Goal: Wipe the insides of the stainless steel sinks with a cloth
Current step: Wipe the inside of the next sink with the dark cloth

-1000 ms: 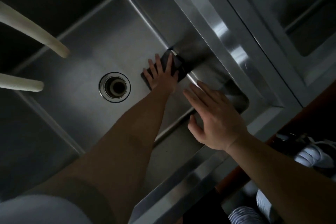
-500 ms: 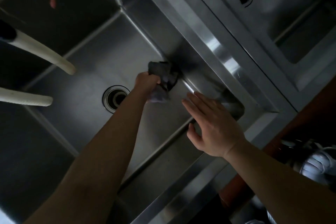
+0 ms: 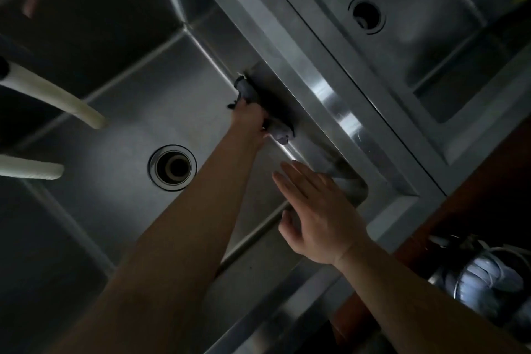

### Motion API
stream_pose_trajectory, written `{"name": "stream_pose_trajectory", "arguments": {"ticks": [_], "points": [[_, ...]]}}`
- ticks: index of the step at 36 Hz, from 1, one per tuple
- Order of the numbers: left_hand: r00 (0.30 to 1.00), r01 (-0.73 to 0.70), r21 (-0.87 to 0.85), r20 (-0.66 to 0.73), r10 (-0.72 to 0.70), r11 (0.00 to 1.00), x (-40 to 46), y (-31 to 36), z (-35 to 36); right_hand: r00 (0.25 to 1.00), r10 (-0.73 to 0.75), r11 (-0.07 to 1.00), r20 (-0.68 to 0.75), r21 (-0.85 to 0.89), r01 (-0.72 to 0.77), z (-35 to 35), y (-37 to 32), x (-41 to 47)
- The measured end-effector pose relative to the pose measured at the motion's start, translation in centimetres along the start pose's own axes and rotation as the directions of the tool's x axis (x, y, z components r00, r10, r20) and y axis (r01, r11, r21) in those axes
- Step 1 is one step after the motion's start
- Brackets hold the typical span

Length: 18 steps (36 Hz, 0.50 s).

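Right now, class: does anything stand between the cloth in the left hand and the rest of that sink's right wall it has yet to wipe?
Nothing visible does. The left hand holds the cloth against the sink's right wall; the right hand hovers open nearer the front corner, apart from it.

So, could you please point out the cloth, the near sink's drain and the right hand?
cloth (image 3: 283,131): head view, bunched lower end.
drain (image 3: 172,167): head view, its dark opening.
right hand (image 3: 321,218): head view, back of the hand.
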<state>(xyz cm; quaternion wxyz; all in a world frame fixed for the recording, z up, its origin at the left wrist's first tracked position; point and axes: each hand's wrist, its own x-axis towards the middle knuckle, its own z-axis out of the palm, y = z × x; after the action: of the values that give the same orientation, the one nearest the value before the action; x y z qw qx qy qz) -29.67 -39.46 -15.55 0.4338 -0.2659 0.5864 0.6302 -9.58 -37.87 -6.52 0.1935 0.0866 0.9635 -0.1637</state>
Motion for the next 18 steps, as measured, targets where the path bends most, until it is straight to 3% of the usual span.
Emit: {"name": "stream_pose_trajectory", "arguments": {"ticks": [3,7,14,16,18], "points": [[0.997,-0.001,-0.108,0.076,0.009,0.994,-2.9,1.3,-0.4,1.0,0.006,1.0,0.0,0.005,-0.006,-0.2,-0.1,0.0],[0.971,-0.101,-0.2,0.195,0.141,0.975,-6.4,4.1,-1.4,1.0,0.002,1.0,0.009,-0.014,-0.002,-0.1,-0.1,-0.1],[0.829,-0.159,-0.328,0.468,0.306,0.931,-8.9,5.2,-7.0,1.0,0.002,1.0,-0.009,-0.007,-0.002,-0.2,-0.3,-0.2],[0.868,-0.191,-0.298,0.393,0.303,0.935,-8.2,4.2,-8.3,1.0,0.001,1.0,-0.027,0.001,-0.001,-0.2,-0.3,-0.2],[0.94,-0.209,-0.223,0.223,0.259,0.952,-6.7,2.7,-9.1,0.999,0.003,1.0,-0.043,0.0,-0.003,-0.1,-0.3,-0.2]]}}
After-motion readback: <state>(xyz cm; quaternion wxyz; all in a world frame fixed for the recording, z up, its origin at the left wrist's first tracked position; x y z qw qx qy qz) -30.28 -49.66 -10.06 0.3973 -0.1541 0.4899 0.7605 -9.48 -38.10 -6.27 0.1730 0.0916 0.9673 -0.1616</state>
